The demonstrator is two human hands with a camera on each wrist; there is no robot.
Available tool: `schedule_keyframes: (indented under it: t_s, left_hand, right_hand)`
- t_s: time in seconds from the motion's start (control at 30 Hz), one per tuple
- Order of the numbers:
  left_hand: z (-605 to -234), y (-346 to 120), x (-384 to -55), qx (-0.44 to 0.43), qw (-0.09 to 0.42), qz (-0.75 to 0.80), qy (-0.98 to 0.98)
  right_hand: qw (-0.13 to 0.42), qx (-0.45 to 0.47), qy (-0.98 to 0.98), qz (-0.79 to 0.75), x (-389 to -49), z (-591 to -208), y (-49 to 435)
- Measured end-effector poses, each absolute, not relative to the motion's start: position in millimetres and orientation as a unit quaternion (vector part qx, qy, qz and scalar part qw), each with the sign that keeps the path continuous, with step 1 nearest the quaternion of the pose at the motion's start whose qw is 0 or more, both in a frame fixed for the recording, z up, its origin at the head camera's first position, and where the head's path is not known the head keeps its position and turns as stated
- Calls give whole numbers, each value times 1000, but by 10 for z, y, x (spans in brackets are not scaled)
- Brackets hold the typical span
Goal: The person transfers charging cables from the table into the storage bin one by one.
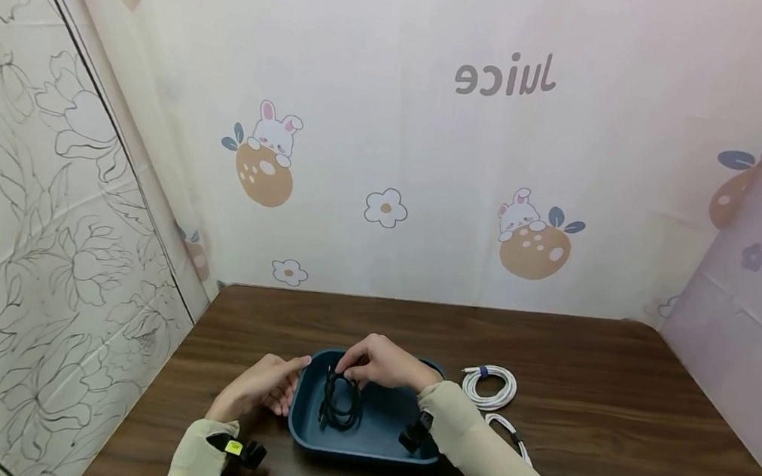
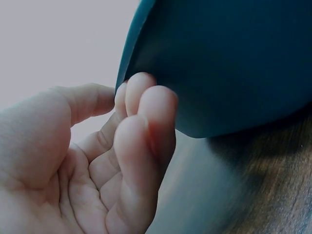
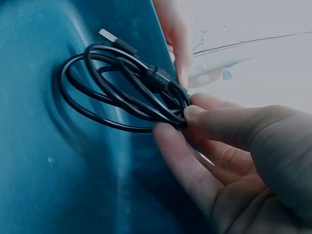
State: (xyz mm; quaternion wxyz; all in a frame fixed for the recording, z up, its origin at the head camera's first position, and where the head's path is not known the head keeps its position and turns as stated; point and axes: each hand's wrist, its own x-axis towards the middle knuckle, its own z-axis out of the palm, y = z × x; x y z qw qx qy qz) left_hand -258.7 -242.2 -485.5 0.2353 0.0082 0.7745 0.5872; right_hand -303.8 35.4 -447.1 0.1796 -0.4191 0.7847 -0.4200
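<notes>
My right hand (image 1: 389,363) pinches one side of a coiled black USB cable (image 1: 338,422) between thumb and fingers, over the left part of a dark blue tray (image 1: 362,454). In the right wrist view the cable's loops fan out to the left, a metal USB plug (image 3: 108,35) shows at the top, and a black tie (image 3: 157,79) binds the coil. At the tray's left side, my left hand (image 1: 260,388) grips the rim. Its thumb lies at the edge and its bent fingers (image 2: 158,105) press the outer wall.
Right of the tray lies a coiled white cable (image 1: 509,389) with a blue tie. Nearer me is another white cable (image 1: 522,450) with a dark band, partly hidden by the right sleeve. The brown wooden table (image 1: 611,409) meets printed cloth walls at the back and sides.
</notes>
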Motion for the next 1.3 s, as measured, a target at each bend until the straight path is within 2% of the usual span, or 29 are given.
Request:
schedule_keyframes:
  t_s: [0.67,0.93,1.3]
  left_hand:
    - [-4835,-2416,-2596,10,244,591,768]
    - [-4843,-2416,-2578,10,245,589,770]
    - [-4844,-2413,-2595,17,240,583,776]
  right_hand:
    - [166,-398,824,-369,-3019,-4481,244]
    - [196,-387,828,-355,-3014,-4452,243]
    - [198,-391,836,-330,-2997,-4473,246]
